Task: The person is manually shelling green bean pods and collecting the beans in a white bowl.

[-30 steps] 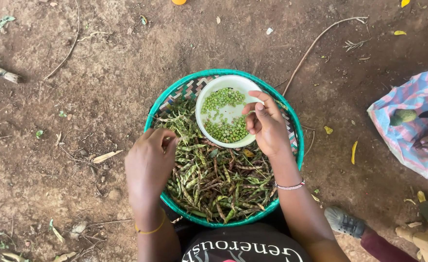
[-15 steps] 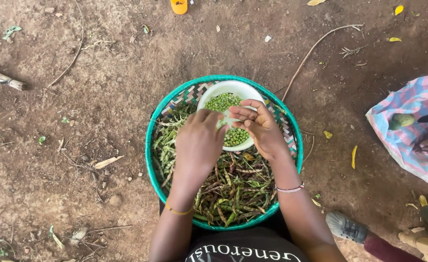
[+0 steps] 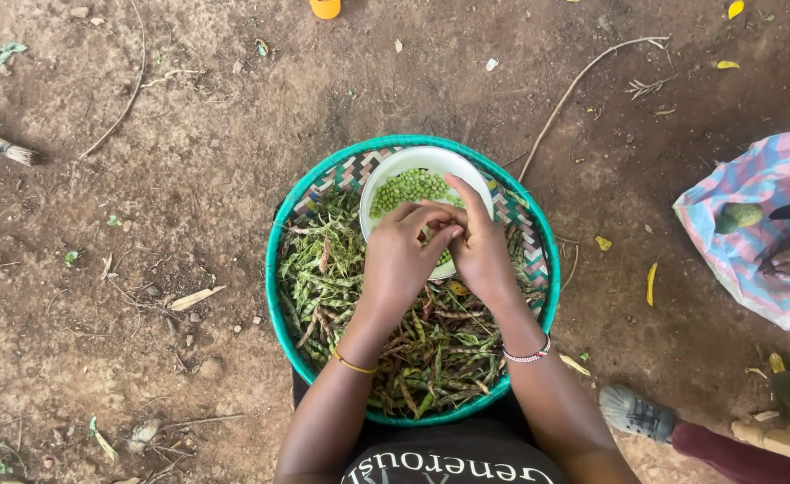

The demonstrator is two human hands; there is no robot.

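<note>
our left hand (image 3: pixel 401 260) and right hand (image 3: pixel 477 244) meet over the near rim of the white bowl (image 3: pixel 393 173), fingertips bunched together and pinching something small between them; we cannot tell what it is, since the fingers hide it. the left hand's fingers curl inward toward the right thumb, and the right index finger points up toward twelve o'clock over the green peas (image 3: pixel 405 188) in the bowl. a thin yellow band (image 3: pixel 353 365) circles our left wrist and a beaded bracelet (image 3: pixel 527 354) our right.

under both forearms lies the round woven basket (image 3: pixel 280 296) with its teal rim, resting on our lap and filled with a heap of green and brownish pods (image 3: pixel 328 278). the bowl sits inside the basket at its twelve o'clock edge.

further out, bare dirt ground (image 3: pixel 144 179) surrounds us. at three o'clock a striped plastic bag (image 3: pixel 753 242) lies open, and at five o'clock another person's shoe (image 3: pixel 632 412) shows. at twelve o'clock, far off, sits a small orange object (image 3: pixel 325 8).
</note>
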